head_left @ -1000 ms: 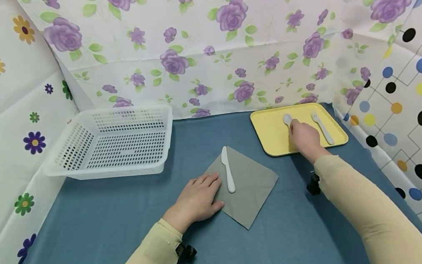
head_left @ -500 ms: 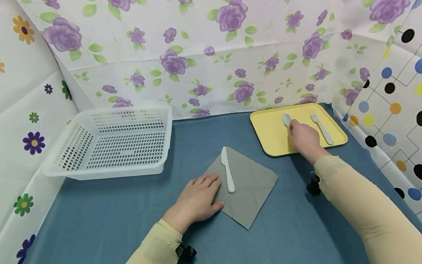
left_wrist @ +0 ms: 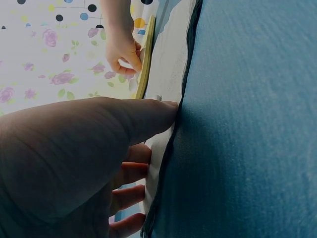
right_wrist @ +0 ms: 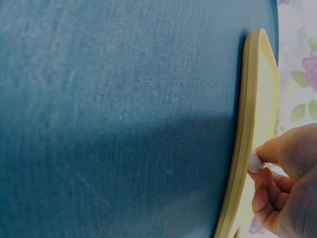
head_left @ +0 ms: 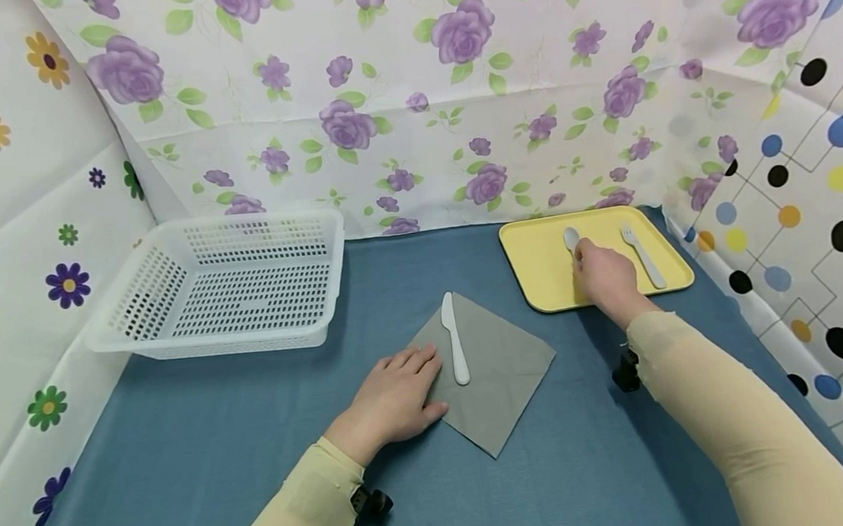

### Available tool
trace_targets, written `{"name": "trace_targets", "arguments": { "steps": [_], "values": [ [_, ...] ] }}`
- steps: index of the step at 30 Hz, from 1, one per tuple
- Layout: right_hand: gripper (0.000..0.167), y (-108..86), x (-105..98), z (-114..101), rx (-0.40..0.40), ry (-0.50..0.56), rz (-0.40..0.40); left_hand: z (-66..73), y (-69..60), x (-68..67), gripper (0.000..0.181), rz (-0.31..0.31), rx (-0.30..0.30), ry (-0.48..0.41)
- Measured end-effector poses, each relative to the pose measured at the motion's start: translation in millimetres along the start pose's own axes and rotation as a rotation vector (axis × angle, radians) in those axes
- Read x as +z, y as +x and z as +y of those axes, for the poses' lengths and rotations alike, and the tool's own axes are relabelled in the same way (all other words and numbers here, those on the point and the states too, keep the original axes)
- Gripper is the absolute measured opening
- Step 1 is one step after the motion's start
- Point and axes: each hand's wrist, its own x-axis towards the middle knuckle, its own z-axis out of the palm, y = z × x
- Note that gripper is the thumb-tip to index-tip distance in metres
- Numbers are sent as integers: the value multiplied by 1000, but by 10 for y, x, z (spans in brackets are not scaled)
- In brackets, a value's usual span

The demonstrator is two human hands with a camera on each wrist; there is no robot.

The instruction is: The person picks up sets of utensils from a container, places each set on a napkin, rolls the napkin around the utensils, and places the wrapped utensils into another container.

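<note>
On the yellow tray [head_left: 542,269] my right hand [head_left: 607,278] pinches the handle of a white spoon [head_left: 571,237]. The spoon's bowl sticks out past the fingers in the head view, and the handle end [right_wrist: 255,162] shows between thumb and fingers in the right wrist view. A white fork [head_left: 643,259] lies on the tray to the right of that hand. My left hand [head_left: 395,395] rests with spread fingers on the left edge of a folded grey napkin [head_left: 501,364]. On the napkin, close to those fingertips, lies a white knife [head_left: 455,339].
A white perforated basket [head_left: 315,332] stands at the back left of the blue cloth-covered table [head_left: 257,444]. Patterned sheets hang along the back and both sides. A small black camera is strapped to each wrist.
Almost nothing differs. The right hand and the spoon have shifted very slightly left on the tray; the left hand, napkin and knife stay put.
</note>
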Motion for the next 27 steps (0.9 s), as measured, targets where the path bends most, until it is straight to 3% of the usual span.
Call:
{"name": "trace_targets", "arguments": {
  "steps": [27],
  "values": [
    [28, -92, 40, -58, -53, 7, 41, 15, -5, -25, 72, -10, -4, -4]
  ]
}}
